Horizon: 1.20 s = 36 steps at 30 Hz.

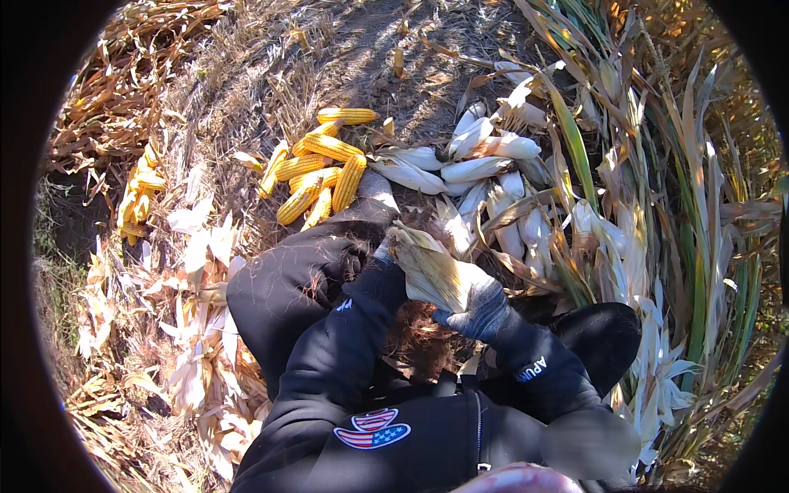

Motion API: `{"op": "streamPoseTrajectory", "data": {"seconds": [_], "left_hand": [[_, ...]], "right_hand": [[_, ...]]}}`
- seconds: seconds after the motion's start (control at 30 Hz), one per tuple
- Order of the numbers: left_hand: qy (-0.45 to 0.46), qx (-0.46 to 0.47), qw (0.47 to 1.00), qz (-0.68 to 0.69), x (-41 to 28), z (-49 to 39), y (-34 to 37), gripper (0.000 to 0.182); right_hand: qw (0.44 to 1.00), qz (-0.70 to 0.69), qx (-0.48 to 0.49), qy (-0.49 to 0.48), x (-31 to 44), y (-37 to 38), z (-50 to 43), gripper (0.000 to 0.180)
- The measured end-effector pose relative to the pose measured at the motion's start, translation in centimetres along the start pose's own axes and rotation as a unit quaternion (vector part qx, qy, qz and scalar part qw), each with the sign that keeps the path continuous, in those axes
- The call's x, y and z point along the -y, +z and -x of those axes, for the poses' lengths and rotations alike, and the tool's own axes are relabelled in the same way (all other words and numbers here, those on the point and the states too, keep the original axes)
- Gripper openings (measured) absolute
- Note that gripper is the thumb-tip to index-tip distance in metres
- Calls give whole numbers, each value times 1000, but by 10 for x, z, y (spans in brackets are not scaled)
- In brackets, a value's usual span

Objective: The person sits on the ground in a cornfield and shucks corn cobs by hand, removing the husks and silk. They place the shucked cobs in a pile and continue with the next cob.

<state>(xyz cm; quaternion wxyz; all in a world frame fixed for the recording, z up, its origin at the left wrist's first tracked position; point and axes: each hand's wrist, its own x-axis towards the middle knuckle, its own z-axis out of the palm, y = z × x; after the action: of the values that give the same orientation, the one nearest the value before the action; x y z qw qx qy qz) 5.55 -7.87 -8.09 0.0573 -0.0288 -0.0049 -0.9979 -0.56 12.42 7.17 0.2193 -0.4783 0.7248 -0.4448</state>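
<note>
Between my hands is an ear of corn in a dry, pale husk [430, 266], held slantwise above my lap. My right hand [484, 302], in a grey knit glove, grips its near end. At the far end my left hand [383, 251], also gloved, holds it, with most of the fingers hidden behind the husk. Beyond my left knee lies a pile of bare yellow corn cobs [320, 169]. A heap of unhusked ears [478, 163] lies ahead and to the right. Brown corn silk [422, 339] is gathered below my hands.
Discarded husks [200, 345] cover the ground at my left. Farther left is a smaller pile of yellow cobs [140, 194]. Cut corn stalks with long leaves [684, 234] lie along the right. Short stubble [399, 63] sticks up from the soil ahead.
</note>
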Motion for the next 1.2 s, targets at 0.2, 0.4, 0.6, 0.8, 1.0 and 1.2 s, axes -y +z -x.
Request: {"op": "streamPoseTrajectory", "data": {"seconds": [0.2, 0.4, 0.6, 0.8, 1.0, 1.2], "left_hand": [[-11, -26, 1000, 6, 24, -17, 13, 42], [7, 30, 999, 37, 30, -29, 2, 43], [100, -329, 939, 9, 9, -38, 38, 45], [177, -293, 932, -117, 37, -25, 128, 50], [134, -328, 928, -116, 29, -28, 110, 46], [128, -289, 937, -146, 15, -16, 74, 43]], "right_hand": [[996, -66, 43, 35, 31, -16, -4, 69], [977, -196, -5, 84, 14, -20, -4, 78], [952, -215, 46, 215, -11, -16, -4, 77], [966, -153, -209, 1, 74, -110, -9, 77], [884, 112, -341, -301, 182, -168, 1, 93], [950, 200, -107, -214, 175, -146, 7, 92]]}}
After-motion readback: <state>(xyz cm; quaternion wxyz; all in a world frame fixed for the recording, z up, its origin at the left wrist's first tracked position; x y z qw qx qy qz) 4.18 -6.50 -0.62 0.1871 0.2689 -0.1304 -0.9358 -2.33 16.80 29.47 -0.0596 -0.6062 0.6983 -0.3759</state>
